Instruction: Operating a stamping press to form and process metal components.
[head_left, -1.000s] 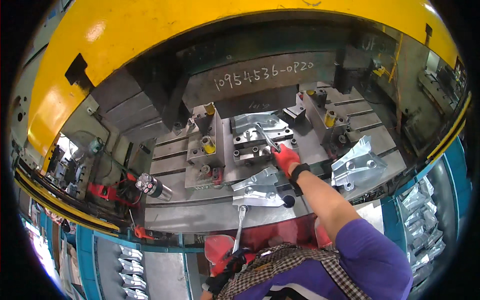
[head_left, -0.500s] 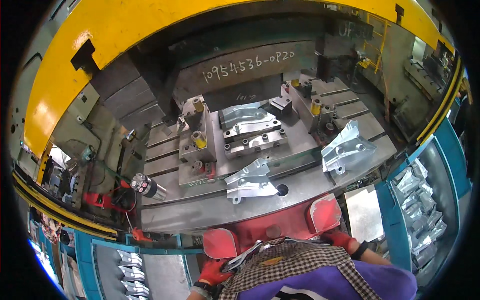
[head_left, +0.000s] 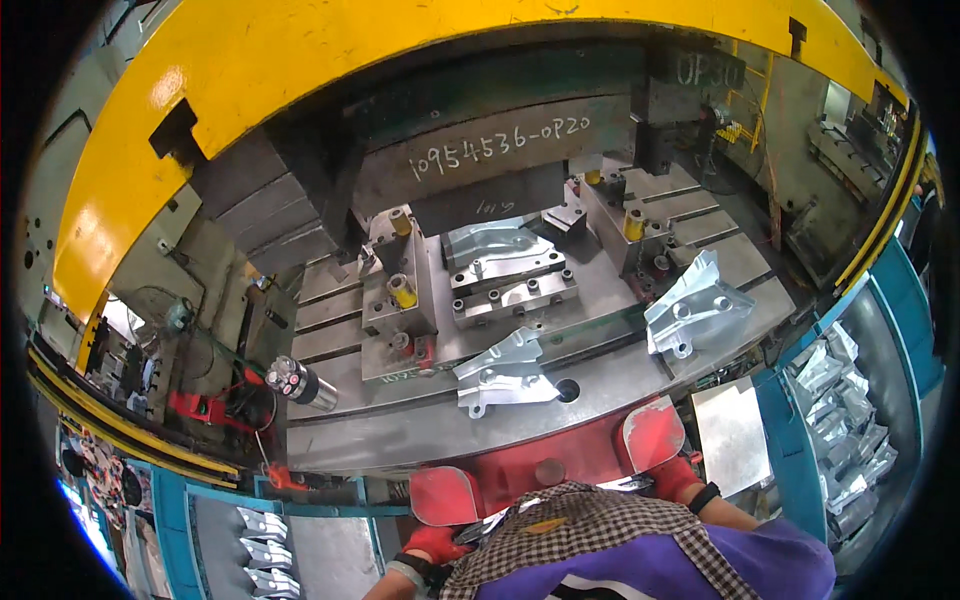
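My left hand (head_left: pixel 437 544), in a red glove, is at the left end of a red two-hand control console (head_left: pixel 530 466), beside its left red guard (head_left: pixel 444 495). At the other end my right hand (head_left: pixel 676 480), also red-gloved, reaches under the right guard (head_left: pixel 653 434). The guards and my apron hide much of the fingers. Beyond the console, a bent silver sheet-metal bracket (head_left: pixel 507 374) lies on the press bed's front ledge. Another bracket (head_left: pixel 700 308) rests farther right. A third metal piece (head_left: pixel 500 243) sits on the lower die (head_left: pixel 515 292), beneath the raised upper die (head_left: pixel 500 145).
A yellow press frame (head_left: pixel 400 40) arches overhead. Yellow-topped guide posts (head_left: pixel 402 290) flank the lower die. A metal cylinder (head_left: pixel 302 383) stands on the left ledge. At right is a blue-sided bin (head_left: pixel 800 440) of brackets; several more (head_left: pixel 265 553) lie in a row at lower left.
The whole view has shifted slightly, so the press and brackets appear a little lower. Both hands stay at the console ends, and the brackets keep their places.
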